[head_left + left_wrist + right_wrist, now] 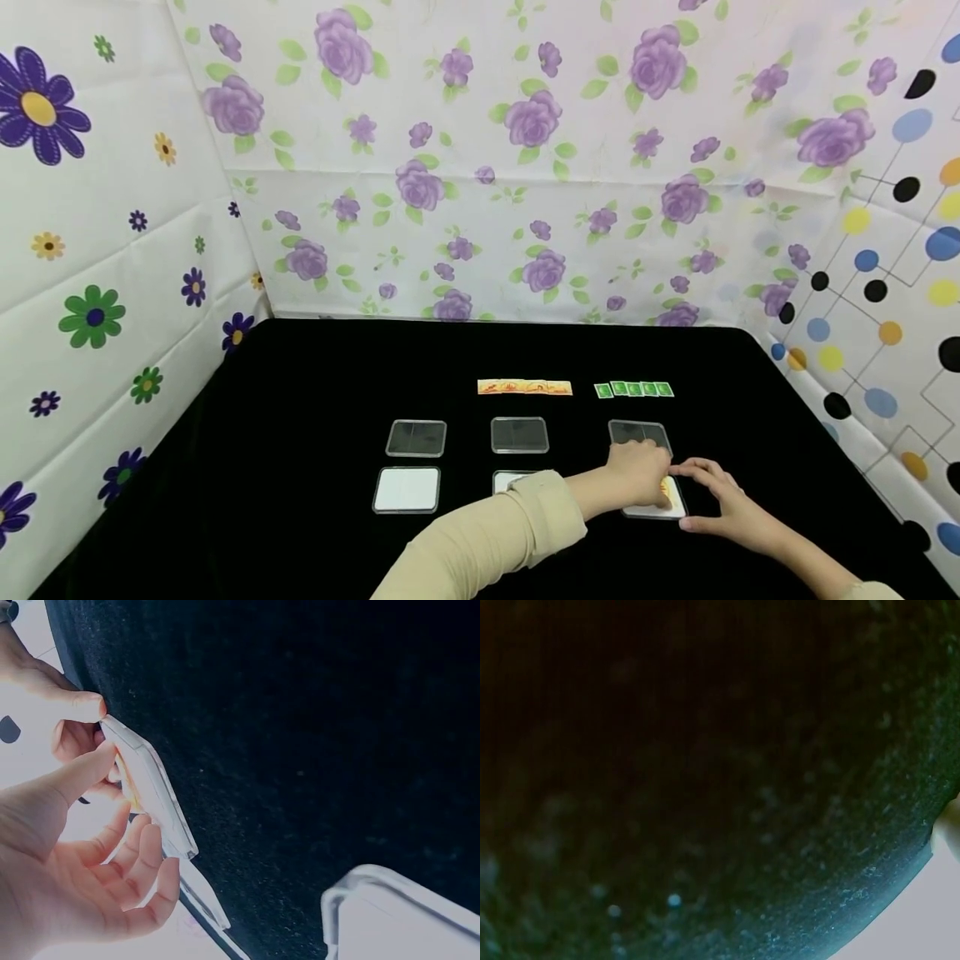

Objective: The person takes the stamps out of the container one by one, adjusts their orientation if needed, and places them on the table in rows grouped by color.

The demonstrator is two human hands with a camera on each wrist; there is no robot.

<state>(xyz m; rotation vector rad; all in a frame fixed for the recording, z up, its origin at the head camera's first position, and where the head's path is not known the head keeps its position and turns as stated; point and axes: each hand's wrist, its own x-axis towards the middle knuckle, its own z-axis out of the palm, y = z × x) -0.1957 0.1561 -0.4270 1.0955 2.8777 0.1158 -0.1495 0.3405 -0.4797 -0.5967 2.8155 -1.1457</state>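
Observation:
At the right of the black table, a clear-rimmed flat case (651,512) with a white insert holds a small yellow-orange stamp (670,492). My left hand (639,475) is over this case, its thumb touching the stamp and its other fingers loosely bent beside it in the left wrist view. My right hand (723,504) grips the case's right side, thumb at the near corner and forefinger at the far corner. A transparent cover (637,431) lies just behind, partly hidden by my left hand. The right wrist view shows mostly dark cloth.
Two more white-lined cases, left (406,490) and middle (510,479), lie in the front row; my left sleeve overlaps the middle one. Behind them are two transparent covers, left (416,438) and middle (520,435). Farther back lie orange stamps (525,387) and green stamps (634,389) in rows.

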